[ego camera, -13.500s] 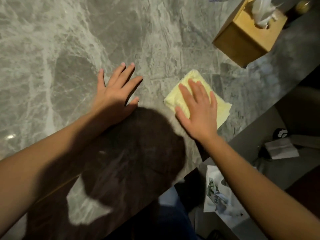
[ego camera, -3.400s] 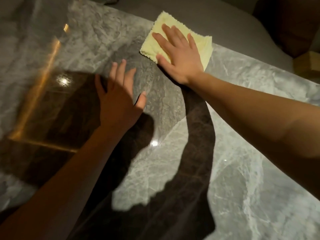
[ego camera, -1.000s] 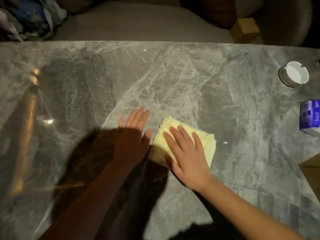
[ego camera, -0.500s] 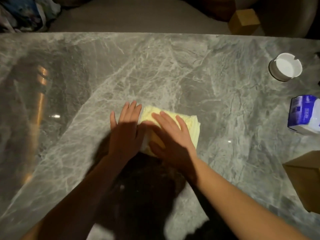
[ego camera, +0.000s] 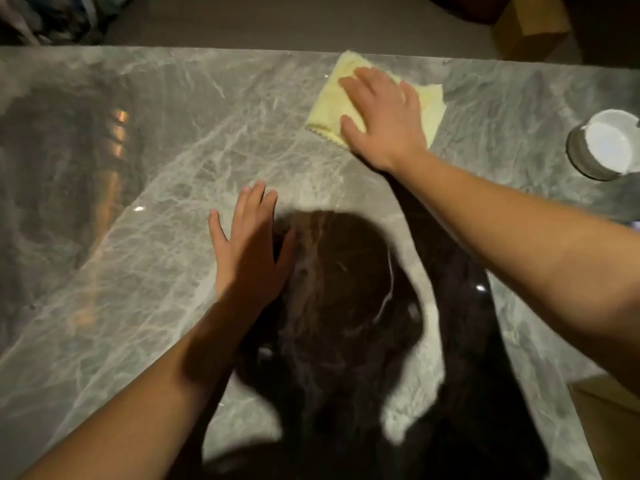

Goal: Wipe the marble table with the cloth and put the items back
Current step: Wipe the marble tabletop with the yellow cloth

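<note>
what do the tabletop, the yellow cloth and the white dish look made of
Tabletop: polished grey marble or marble-look stone; pale veins, glossy reflections.
Yellow cloth: soft, likely microfibre fabric; folded layers, zigzag edge.
White dish: probably glazed ceramic, smooth, notched rim; possibly plastic.

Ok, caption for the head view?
Right hand presses the cloth near the far edge of the table; left hand rests flat on it.

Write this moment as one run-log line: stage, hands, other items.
stage: wiping | right hand: pressing folded yellow cloth flat near far edge of grey marble table | left hand: flat on table | round white ashtray: at right
</note>
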A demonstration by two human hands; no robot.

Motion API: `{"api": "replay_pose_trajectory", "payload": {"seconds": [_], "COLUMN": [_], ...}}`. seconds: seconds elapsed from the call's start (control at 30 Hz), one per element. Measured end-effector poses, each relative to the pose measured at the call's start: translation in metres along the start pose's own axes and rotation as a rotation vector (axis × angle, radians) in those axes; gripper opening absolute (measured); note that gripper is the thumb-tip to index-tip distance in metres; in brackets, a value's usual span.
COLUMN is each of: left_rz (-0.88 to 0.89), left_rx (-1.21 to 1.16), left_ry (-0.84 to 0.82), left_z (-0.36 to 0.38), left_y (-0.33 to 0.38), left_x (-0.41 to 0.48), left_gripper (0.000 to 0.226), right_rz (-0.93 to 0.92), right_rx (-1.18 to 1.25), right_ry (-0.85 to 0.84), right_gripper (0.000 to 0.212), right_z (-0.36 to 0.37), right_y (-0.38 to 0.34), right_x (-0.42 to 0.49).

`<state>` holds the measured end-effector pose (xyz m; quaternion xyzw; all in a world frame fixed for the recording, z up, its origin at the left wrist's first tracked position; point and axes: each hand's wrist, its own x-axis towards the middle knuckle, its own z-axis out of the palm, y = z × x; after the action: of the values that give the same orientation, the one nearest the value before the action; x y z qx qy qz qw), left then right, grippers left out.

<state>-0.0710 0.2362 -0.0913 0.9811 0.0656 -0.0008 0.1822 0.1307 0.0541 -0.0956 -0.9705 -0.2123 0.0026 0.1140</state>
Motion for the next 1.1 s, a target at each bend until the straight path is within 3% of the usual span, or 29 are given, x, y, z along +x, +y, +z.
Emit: {"api": "replay_pose_trajectory", "payload": {"seconds": [0.17, 0.4, 0.8, 0.93, 1.0, 1.1], "left_rz": [0.035, 0.017, 0.035, 0.038, 0.144, 0.328], "left_rx": [0.102, 0.074, 0.063, -0.016, -0.065, -0.13], "left_ry": [-0.036, -0.015, -0.024, -0.064, -0.167, -0.338], "left_z": [0.0, 0.001, 0.0, 0.0, 0.001, 0.006], "left_y": [-0.002, 0.002, 0.001, 0.022, 0.045, 0.071], "left_x": [-0.001, -0.003, -0.006, -0.021, -0.042, -0.083], "left_gripper": [0.055, 0.049, 0.049, 0.045, 0.046, 0.052], "right_rz": [-0.02, -0.039, -0.02, -0.119, -0.246, -0.416], "right_rx": [-0.01, -0.008, 0.065, 0.169, 0.249, 0.139], "right_ry": [0.049, 0.037, -0.049, -0.087, -0.111, -0.268], "right_gripper": [0.059, 0.061, 0.066, 0.064, 0.062, 0.061], "right_z": [-0.003, -0.005, -0.008, -0.003, -0.001, -0.004], "right_y": [0.013, 0.011, -0.03, -0.058, -0.071, -0.083], "right_x": [0.024, 0.008, -0.202, -0.275, -0.304, -0.326]}}
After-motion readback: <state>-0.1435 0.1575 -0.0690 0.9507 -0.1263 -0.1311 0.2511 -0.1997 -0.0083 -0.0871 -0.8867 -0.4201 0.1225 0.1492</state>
